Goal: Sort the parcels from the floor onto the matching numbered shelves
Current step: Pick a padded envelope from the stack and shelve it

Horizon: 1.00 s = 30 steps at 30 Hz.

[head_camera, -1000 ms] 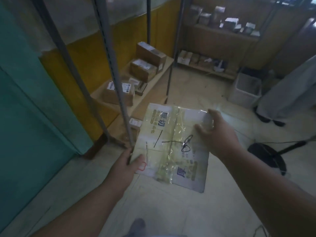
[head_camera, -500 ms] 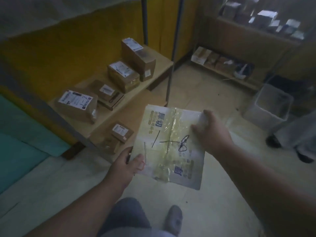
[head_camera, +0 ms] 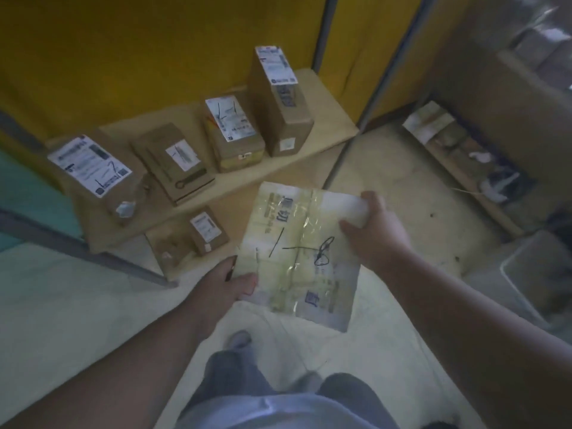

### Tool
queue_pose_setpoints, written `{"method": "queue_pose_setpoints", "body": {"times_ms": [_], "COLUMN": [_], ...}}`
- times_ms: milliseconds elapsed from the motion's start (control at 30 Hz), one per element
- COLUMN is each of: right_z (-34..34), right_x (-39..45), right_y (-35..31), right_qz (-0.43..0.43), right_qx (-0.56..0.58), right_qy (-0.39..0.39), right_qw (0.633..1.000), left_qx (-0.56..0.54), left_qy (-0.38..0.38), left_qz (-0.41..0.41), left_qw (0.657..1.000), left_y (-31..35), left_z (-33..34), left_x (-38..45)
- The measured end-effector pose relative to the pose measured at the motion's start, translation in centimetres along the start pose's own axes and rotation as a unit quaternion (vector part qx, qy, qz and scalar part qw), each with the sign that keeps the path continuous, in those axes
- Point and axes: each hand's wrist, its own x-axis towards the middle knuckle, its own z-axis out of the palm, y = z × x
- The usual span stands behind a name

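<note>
Both hands' fingers clamp the flat parcel at opposite corners.

Both arms reach forward, left hand and right hand each pinching.

Dim room, yellow wall, pale floor.
</note>
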Motion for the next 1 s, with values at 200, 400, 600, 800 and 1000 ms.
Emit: {"method": "queue_pose_setpoints", "body": {"times_ms": [200,400,600,800,1000], "right_z": [3.7,11.4,20.7,31.5,37.5], "right_x": [7.9,17.2,24.5,29.8,36.5], "right_y": [1.9,6.1,9.8,13.1,11.0], "right_qz": [-0.057,-0.156,-0.197,-0.207,-0.249], "right_qx": [-0.033,-0.096,-0.157,-0.129,-0.083], "right_qy": [-0.084,-0.179,-0.192,-0.165,-0.129], "right_qw": [0.994,0.967,0.949,0.956,0.956], "left_qx": [-0.029,-0.062,-0.108,-0.086,-0.028], "left_qy": [0.073,0.191,0.238,0.277,0.348], "left_qz": [-0.022,-0.078,-0.114,-0.125,-0.103], "left_qw": [0.997,0.977,0.958,0.949,0.932], "left_y": [-2.8,-10.3,-17.0,-23.9,-24.1], "left_z": [2.9,8.7,12.4,10.4,6.3], "left_x": [3.4,7.8,16.2,25.7,35.0]}}
